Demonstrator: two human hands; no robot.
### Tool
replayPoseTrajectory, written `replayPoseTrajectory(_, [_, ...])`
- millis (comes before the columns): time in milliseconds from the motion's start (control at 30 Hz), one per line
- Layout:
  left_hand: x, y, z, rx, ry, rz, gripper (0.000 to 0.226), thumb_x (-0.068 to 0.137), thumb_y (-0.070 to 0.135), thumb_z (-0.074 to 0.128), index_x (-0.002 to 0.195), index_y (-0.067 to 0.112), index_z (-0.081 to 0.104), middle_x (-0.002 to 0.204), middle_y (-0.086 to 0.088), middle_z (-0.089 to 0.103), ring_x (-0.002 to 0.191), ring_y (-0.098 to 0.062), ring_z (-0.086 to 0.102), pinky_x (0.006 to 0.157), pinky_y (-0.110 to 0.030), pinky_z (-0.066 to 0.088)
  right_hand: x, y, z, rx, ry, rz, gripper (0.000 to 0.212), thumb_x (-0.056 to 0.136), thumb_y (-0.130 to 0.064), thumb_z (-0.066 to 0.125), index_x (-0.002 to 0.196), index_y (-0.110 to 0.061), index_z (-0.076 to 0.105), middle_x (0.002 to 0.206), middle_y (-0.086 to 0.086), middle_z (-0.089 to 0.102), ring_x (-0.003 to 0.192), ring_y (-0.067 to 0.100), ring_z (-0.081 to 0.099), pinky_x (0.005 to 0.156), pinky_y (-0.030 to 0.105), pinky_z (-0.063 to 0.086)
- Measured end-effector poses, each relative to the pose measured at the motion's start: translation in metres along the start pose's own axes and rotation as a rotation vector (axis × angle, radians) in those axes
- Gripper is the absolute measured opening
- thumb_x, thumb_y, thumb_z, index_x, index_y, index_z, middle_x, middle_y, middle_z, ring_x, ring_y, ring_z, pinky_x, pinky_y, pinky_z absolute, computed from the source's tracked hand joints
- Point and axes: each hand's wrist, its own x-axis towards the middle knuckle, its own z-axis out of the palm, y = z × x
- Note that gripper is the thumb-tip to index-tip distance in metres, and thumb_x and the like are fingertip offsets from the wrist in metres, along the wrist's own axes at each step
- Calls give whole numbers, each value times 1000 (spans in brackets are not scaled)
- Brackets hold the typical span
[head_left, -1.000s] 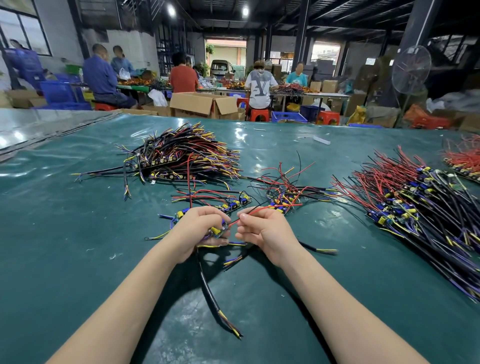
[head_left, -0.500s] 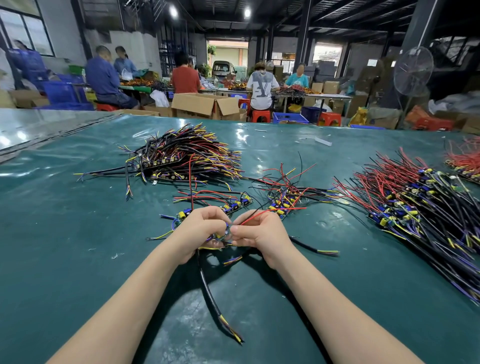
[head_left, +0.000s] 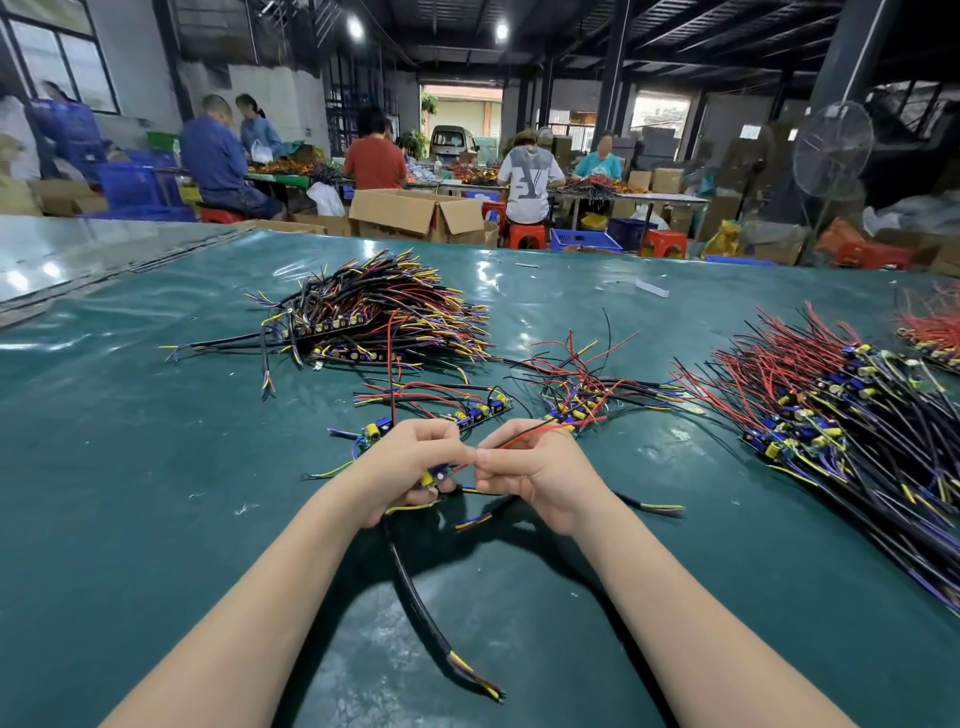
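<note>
My left hand (head_left: 402, 465) grips a small circuit board (head_left: 435, 477) with yellow and blue parts, just above the green table mat (head_left: 130, 519). A thick black cable (head_left: 415, 597) hangs from that board toward me and ends in stripped coloured wires. My right hand (head_left: 540, 470) pinches thin red and black wires (head_left: 535, 435) close to the board, fingertips nearly touching the left hand's. Part of the board is hidden under my left fingers.
A heap of wired boards (head_left: 374, 317) lies at the back left, a larger heap (head_left: 852, 415) to the right, and loose boards (head_left: 587, 400) sit just beyond my hands. People work at tables behind, past cardboard boxes (head_left: 415, 213).
My hands have drawn closer together around the board. The red wire in my right hand has swung from pointing left to pointing right and up.
</note>
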Motion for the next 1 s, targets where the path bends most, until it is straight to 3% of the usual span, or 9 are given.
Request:
replayPoseTrajectory(100, [-2,1,0,-10,-56,2,35,85,0,56,60,14,36,41,5,37,28,-3,36,29,-8,18,-1,-3,-4,0,-12,20,23,76,19,56,63,0,58,50,5,62,43,13,60,48,21,52])
replayPoseTrajectory(233, [-7,6,-3,55,-92,-4,13,82,1,60,76,12,59,40,5,44,27,-2,36,29,-9,20,-1,-7,-13,-9,26,32,36,75,19,57,51,-7,64,47,5,61,42,13,60,46,20,52])
replayPoseTrajectory(300, [-8,6,-6,99,-75,-11,19,85,1,57,78,14,68,40,2,47,26,-3,34,29,-10,21,-2,-10,-19,-15,76,32,40,75,19,58,47,-9,65,46,5,60,42,12,60,46,19,51])
replayPoseTrajectory(367, [-8,6,-7,118,-82,-19,26,84,3,59,67,17,73,40,1,47,26,-4,31,30,-11,21,-2,-13,-24,-21,135,36,32,75,19,58,53,-4,64,45,4,59,41,12,59,45,19,51])
replayPoseTrajectory(467, [-10,7,-8,166,-102,-43,25,81,8,65,60,18,73,40,0,46,28,-6,28,31,-11,20,-3,-16,-32,-9,245,42,20,76,18,58,65,2,58,43,2,58,41,10,59,45,18,51])
replayPoseTrajectory(700, [-12,8,-9,203,-152,-65,18,74,16,68,55,17,71,40,5,47,32,-3,39,32,-11,28,0,-15,-36,114,359,-5,18,85,15,50,81,-2,56,43,2,58,40,9,59,44,18,51])
replayPoseTrajectory(900, [-7,3,-7,81,-103,-38,31,88,3,56,62,15,71,54,4,56,45,-3,49,39,-13,36,4,-11,-31,289,446,-112,18,92,5,44,87,-9,52,45,3,61,41,8,60,44,19,52])
replayPoseTrajectory(1000, [-4,1,-4,52,-26,-17,26,89,0,54,73,14,69,56,9,62,51,0,57,43,-13,42,3,-15,-28,480,383,-131,10,92,-2,48,88,-8,55,53,4,66,48,10,64,48,19,53])
